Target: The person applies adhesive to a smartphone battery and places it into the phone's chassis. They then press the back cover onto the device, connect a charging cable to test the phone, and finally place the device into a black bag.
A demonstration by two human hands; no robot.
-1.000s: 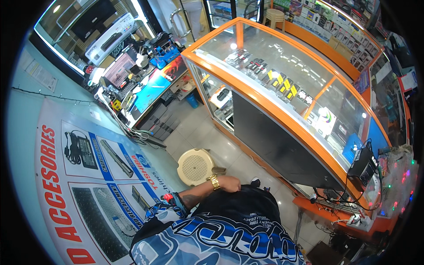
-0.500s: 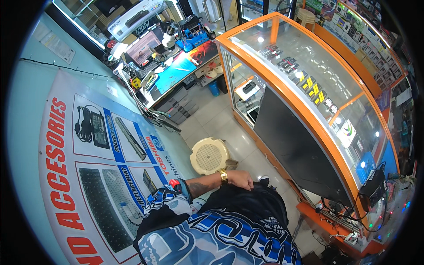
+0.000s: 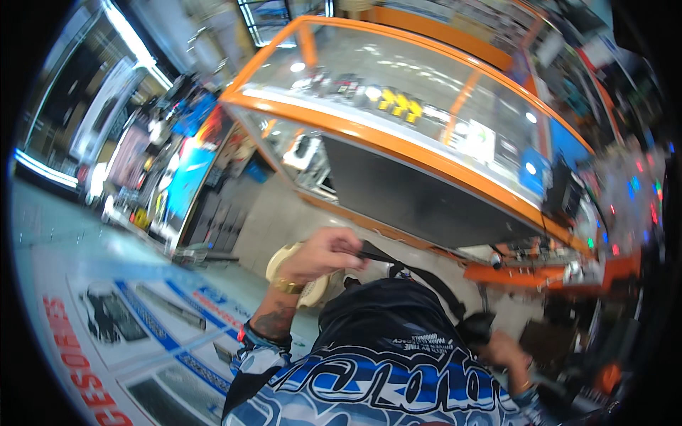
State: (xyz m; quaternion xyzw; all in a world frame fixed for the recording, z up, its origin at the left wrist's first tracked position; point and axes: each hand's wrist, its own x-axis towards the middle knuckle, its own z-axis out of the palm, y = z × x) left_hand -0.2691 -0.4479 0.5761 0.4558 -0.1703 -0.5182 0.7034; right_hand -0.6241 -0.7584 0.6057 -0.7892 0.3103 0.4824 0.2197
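Note:
My left hand (image 3: pixel 328 253), with a gold watch (image 3: pixel 288 285) at its wrist, is raised in front of my body. Its thumb and fingers pinch the end of a black strap (image 3: pixel 431 281). The strap curves away to the right, down toward a dark rounded object (image 3: pixel 474 328) whose kind is blurred. Low on the right, my right hand (image 3: pixel 506 349) is up against that dark object; motion smears its fingers. My black and blue printed shirt (image 3: pixel 398 334) fills the lower middle, below the strap.
Beyond my left hand stands a cream plastic stool (image 3: pixel 312 292), partly covered by the hand. An orange-framed glass display case (image 3: pixel 398 135) crosses ahead and to the right. A cluttered workbench with a blue mat (image 3: pixel 190 174) stands left. A printed banner (image 3: pixel 106 362) lines the near left wall.
The view has swung right. My left hand has risen from the shirt's dark lower part and now holds out the black strap. My right hand has come into view at the lower right.

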